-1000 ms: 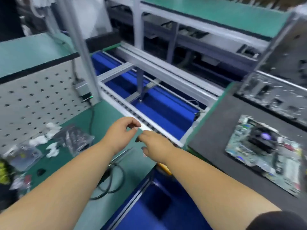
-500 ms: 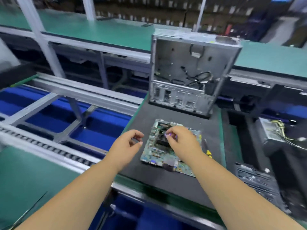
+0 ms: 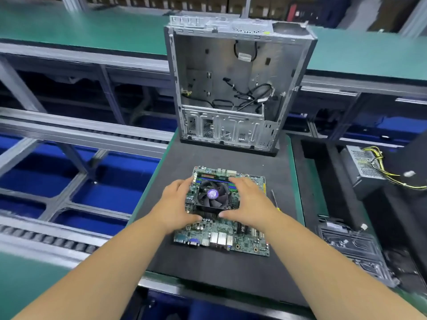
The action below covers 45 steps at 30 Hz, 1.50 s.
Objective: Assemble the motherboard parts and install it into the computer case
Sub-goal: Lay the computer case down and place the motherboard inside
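Hands (image 3: 215,205) around square, finned black cooler fan (image 3: 213,194) on green motherboard (image 3: 233,239)

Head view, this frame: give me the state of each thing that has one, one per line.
Motherboard: flat on the black mat, outside the case.
CPU cooler fan: seated on the motherboard, between both hands.
Left hand: fingers curved round the fan's left side.
Right hand: fingers curved round its right side.
Computer case: open towards the camera, loose cables inside.
Screwdriver: lying unused on the mat.

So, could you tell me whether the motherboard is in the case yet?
Out: the motherboard lies on the black mat, before the case.
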Motion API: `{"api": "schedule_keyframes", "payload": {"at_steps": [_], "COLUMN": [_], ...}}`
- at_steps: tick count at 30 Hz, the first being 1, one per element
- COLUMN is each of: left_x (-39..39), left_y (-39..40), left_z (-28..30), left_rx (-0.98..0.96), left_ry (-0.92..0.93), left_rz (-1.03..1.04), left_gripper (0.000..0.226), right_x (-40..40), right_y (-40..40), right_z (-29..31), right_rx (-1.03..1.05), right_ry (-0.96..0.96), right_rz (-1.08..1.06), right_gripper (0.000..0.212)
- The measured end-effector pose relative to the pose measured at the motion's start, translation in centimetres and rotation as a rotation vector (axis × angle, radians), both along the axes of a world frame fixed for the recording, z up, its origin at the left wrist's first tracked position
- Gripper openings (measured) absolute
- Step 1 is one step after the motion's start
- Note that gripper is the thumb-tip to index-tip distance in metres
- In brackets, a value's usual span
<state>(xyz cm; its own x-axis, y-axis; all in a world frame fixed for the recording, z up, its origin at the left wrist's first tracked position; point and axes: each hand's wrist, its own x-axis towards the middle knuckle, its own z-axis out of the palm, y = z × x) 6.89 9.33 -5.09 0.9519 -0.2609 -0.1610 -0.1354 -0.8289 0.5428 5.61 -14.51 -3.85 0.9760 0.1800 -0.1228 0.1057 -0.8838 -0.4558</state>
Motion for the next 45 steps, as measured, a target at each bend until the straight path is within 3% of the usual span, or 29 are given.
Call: {"api": "schedule_keyframes", "payload": {"at_steps": [3,8,14,17,19,22,26,28,32,36,45], "left_x": [2.0,4.9,6.6,7.1,7.2,7.2,6.6,6.3,6.2,5.2,2.8], "left_y": [0.3,0.3,0.6,0.5,0.3,-0.3,-2.5,-3.6,-4.4,-4.4,-5.2], "left_z": [-0.9,-1.2,-1.0,-1.0,-1.0,-0.8,-0.5,-0.1,0.8,1.0,1.0], "left_rx": [-0.022,0.028,-0.041,-0.028,-0.014,0.060,0.184,0.207,0.174,0.166,0.151], "left_ry": [-0.003,-0.080,-0.042,-0.033,-0.012,-0.043,-0.150,-0.178,-0.157,-0.120,-0.110], "left_rz": [-0.091,-0.309,-0.371,-0.400,-0.423,-0.500,-0.575,-0.557,-0.462,-0.417,-0.402], "left_gripper": [0.121,0.114,0.105,0.103,0.104,0.117,0.121,0.115,0.101,0.100,0.097], "right_x": [1.3,2.6,2.4,2.0,1.5,1.0,-0.3,-0.9,-1.2,-2.2,-5.1], "right_y": [1.6,2.7,2.8,1.8,0.0,-4.1,-7.4,-7.9,-8.8,-10.9,-12.4], "right_z": [0.1,0.5,1.0,1.5,1.9,1.4,-0.6,-1.7,-2.1,-1.7,-0.9], "right_rx": [-0.111,-0.126,-0.114,0.027,0.160,-0.123,-0.332,-0.288,-0.235,-0.314,-0.464], "right_ry": [0.012,0.031,0.023,0.149,0.167,0.087,0.378,0.403,0.343,0.324,0.562], "right_rz": [0.054,0.052,0.032,-0.032,-0.209,-0.464,-0.635,-0.643,-0.604,-0.630,-0.463], "right_gripper": [0.112,0.091,0.087,0.086,0.061,0.033,0.041,0.042,0.020,0.024,0.007]}}
